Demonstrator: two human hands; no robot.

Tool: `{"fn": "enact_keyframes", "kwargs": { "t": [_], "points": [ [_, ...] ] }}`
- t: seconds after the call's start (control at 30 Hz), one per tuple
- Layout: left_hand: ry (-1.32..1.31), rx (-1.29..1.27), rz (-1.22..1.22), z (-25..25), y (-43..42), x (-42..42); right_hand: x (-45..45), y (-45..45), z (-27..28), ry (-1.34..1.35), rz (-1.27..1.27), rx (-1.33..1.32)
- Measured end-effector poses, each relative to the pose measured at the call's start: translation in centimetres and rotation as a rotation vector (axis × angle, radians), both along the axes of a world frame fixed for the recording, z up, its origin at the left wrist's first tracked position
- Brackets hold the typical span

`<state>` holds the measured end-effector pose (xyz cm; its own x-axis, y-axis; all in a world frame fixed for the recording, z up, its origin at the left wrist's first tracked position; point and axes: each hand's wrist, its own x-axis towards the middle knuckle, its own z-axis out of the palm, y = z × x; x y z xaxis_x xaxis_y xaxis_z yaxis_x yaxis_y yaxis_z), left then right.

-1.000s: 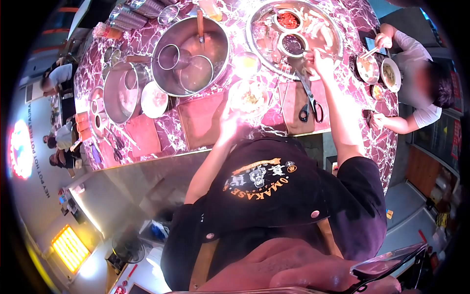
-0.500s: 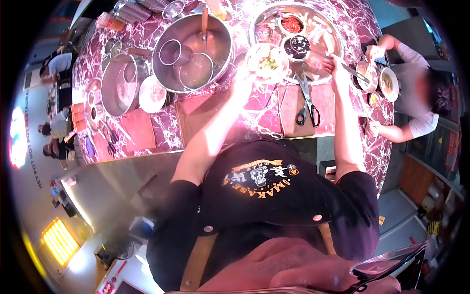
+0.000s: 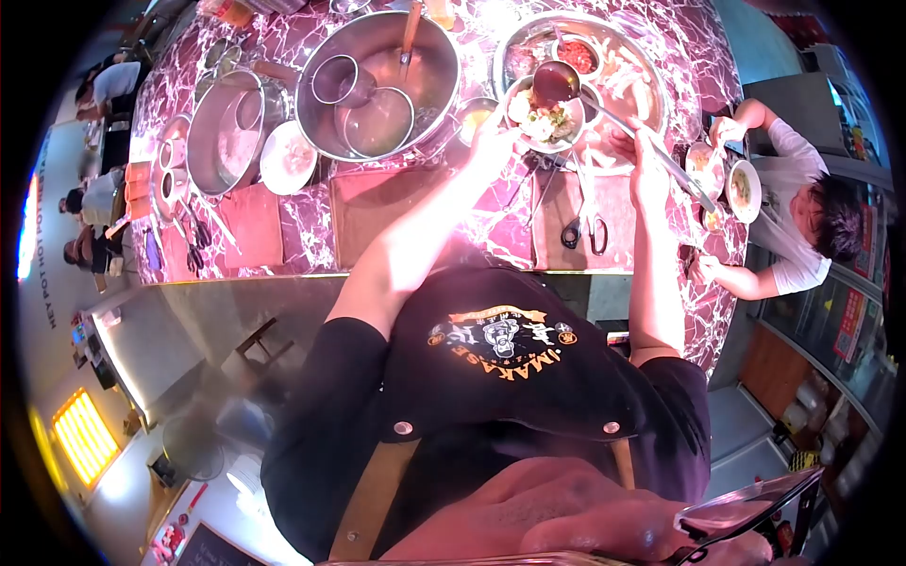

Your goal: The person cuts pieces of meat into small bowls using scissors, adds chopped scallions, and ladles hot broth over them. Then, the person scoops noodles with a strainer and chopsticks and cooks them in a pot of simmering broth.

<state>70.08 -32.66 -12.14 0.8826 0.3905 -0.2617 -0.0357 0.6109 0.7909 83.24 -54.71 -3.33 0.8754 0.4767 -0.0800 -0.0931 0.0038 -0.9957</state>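
Note:
My left hand (image 3: 496, 140) grips the near-left rim of a small bowl (image 3: 552, 148) with pale food and chopped greens in it. My right hand (image 3: 644, 156) is closed round the handle of a ladle (image 3: 555, 83). The ladle's cup holds dark sauce and is tilted over the far side of the bowl. Both are above a wide metal basin (image 3: 658, 66), where a container of red chopped chilli (image 3: 578, 57) and pale pieces of food lie. The dark sauce container is mostly hidden behind the bowl and ladle. Scissors (image 3: 587, 203) lie below my hands.
A large steel pot (image 3: 316, 132) with smaller pots inside stands to the left. Further left are another pot (image 3: 203, 141) and a white bowl (image 3: 283, 174). Brown mats (image 3: 377, 217) line the table edge. At right, a co-worker (image 3: 793, 160) has hands near a soup bowl (image 3: 745, 191).
The bowl in my left hand has moved right, under the ladle. The ladle has lifted out of the dark sauce container and now tips over the bowl.

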Motion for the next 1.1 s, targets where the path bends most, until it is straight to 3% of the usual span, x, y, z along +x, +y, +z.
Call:
{"fn": "enact_keyframes", "kwargs": {
  "t": [0.2,0.5,0.63,0.67,0.77,0.9,0.97,1.1],
  "points": [
    [0.106,0.064,0.076,-0.5,0.4,-1.7,-0.4,0.7,0.2,-0.207,0.038,0.012],
    [-0.069,-0.076,0.136,1.7,1.2,-0.7,-3.6,-0.3,2.3,-0.458,0.154,-0.245],
    [0.042,-0.004,0.136,0.8,0.8,-0.7,-4.5,-0.4,0.2,-0.460,0.215,-0.136],
    [0.059,0.012,0.131,0.4,0.7,-1.0,-4.2,-0.5,-1.1,-0.615,0.176,-0.155],
    [0.134,0.078,0.114,0.3,0.3,-1.9,-4.6,-0.4,2.2,-1.002,0.267,-0.337],
    [0.126,0.043,0.142,0.0,0.6,-2.8,-2.5,-0.3,-0.2,-1.023,0.043,-0.292],
    [0.093,0.015,0.168,0.4,0.9,-3.1,-0.3,0.2,-3.2,-0.828,-0.022,-0.416],
    [0.072,0.049,0.150,-0.4,1.8,-3.3,1.6,1.1,-7.3,-0.862,-0.009,-0.547]
  ]
}}
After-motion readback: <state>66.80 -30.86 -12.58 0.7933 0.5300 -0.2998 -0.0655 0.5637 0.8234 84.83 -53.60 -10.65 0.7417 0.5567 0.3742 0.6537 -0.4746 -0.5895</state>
